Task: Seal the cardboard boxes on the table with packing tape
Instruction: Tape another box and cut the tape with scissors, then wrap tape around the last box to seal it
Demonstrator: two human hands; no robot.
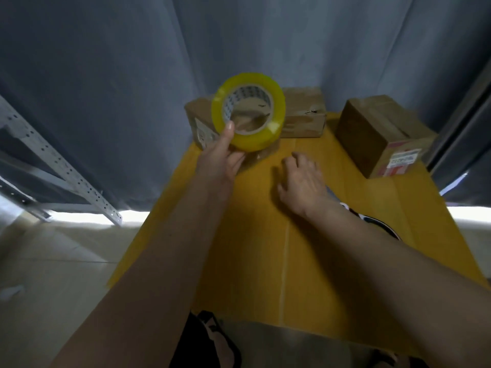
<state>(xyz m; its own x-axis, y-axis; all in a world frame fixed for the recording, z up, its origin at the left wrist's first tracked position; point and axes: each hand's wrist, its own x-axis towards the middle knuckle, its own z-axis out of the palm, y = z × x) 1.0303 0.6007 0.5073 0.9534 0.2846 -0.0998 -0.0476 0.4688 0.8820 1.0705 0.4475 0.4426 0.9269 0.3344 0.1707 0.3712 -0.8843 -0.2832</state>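
Note:
My left hand (221, 158) holds a yellow roll of packing tape (248, 111) up above the table, thumb on the roll's near rim and fingers underneath. Behind the roll, at the far edge of the yellow table (265, 248), stand two brown cardboard boxes: one (198, 120) partly hidden by the roll, one (304, 112) to its right with a torn spot on its edge. A third box (377, 134) with a white and red label stands at the far right. My right hand (303, 181) hovers low over the table's middle, fingers loosely curled, holding nothing.
A grey curtain (239, 49) hangs right behind the table. A white perforated metal frame (66, 176) leans at the left over a pale tiled floor (53, 261). A dark object with white marks (372, 221) lies on the table under my right forearm.

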